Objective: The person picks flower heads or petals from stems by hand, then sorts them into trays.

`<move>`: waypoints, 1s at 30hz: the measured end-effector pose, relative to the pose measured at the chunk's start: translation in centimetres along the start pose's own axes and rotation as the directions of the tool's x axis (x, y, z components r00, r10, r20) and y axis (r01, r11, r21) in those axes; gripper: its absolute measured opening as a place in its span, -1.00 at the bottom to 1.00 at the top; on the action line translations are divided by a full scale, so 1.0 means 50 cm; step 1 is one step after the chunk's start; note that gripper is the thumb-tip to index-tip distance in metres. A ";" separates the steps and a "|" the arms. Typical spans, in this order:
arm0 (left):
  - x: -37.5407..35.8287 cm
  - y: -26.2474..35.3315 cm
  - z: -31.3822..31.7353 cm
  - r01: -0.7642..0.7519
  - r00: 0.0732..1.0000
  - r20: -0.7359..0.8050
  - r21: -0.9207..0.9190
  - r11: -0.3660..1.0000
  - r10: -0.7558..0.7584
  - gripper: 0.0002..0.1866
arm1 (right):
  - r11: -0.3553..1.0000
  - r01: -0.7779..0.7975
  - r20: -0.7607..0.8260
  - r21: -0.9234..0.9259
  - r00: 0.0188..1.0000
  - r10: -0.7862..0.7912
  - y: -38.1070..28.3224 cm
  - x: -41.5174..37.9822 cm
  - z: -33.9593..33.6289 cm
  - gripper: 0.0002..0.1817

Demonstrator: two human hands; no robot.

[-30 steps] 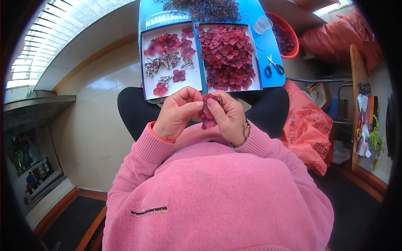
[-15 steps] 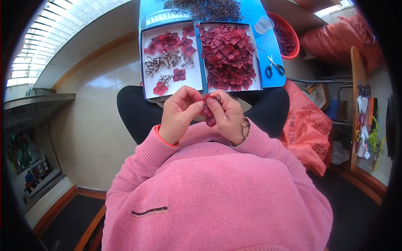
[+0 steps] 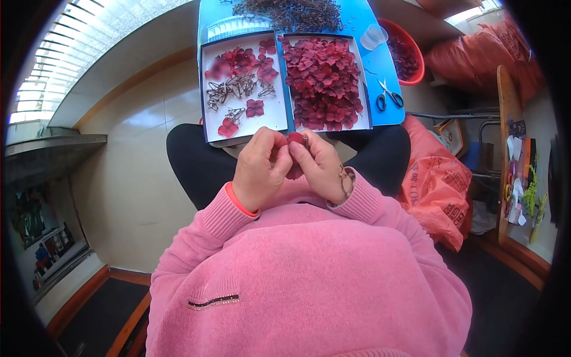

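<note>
Over my lap, my left hand [image 3: 260,163] and my right hand [image 3: 319,165] meet with fingers pinched on dark red petals [image 3: 294,171]. The petals are partly hidden by my fingers. Just beyond the hands lies a white-bottomed tray [image 3: 211,132] holding scattered red flowers [image 3: 254,107] and brown stems [image 3: 232,87]. To its right, a second tray [image 3: 365,119] is heaped with red flowers [image 3: 324,74]. Both trays rest on a blue table [image 3: 380,62].
Black-handled scissors [image 3: 389,95] and a clear plastic cup [image 3: 373,37] lie on the table's right side. Dried stems [image 3: 288,13] are piled at the far edge. A red basin [image 3: 421,66] and a red sack [image 3: 437,181] stand to the right.
My left hand has moved right and closer to my right hand, its fingers now against the petals. The petals are more covered than before.
</note>
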State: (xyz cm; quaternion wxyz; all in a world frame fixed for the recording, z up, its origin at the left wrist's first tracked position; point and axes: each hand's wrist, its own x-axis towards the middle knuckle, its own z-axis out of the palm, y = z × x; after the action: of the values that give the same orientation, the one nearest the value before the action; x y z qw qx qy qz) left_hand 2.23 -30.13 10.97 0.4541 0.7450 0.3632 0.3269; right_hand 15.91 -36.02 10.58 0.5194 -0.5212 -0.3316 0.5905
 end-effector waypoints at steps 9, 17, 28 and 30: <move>0.016 -0.003 -0.014 -0.331 0.940 0.062 0.400 0.855 0.335 -0.90 | 0.999 -0.018 0.003 0.045 1.000 0.018 0.005 -0.001 -0.006 -0.94; -0.010 -0.002 0.014 -0.027 0.994 -0.103 -0.029 0.999 0.024 -0.96 | 0.992 -0.016 -0.055 0.129 0.998 0.023 0.001 -0.004 0.003 -0.91; -0.006 -0.018 0.015 0.330 0.919 0.112 -0.743 0.582 -0.379 -0.95 | 0.979 0.000 -0.031 0.205 1.000 0.006 0.026 0.008 -0.009 -0.90; -0.005 -0.026 0.021 0.324 0.921 0.090 -0.716 0.618 -0.378 -0.95 | 0.972 0.004 -0.035 0.236 0.999 0.004 0.032 0.012 -0.009 -0.89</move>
State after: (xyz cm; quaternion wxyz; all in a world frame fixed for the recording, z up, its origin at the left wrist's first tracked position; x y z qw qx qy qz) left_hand 2.65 -30.40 9.35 0.7506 0.4097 0.3599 0.3732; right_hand 15.95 -35.90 8.84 0.5833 -0.4661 -0.2500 0.6164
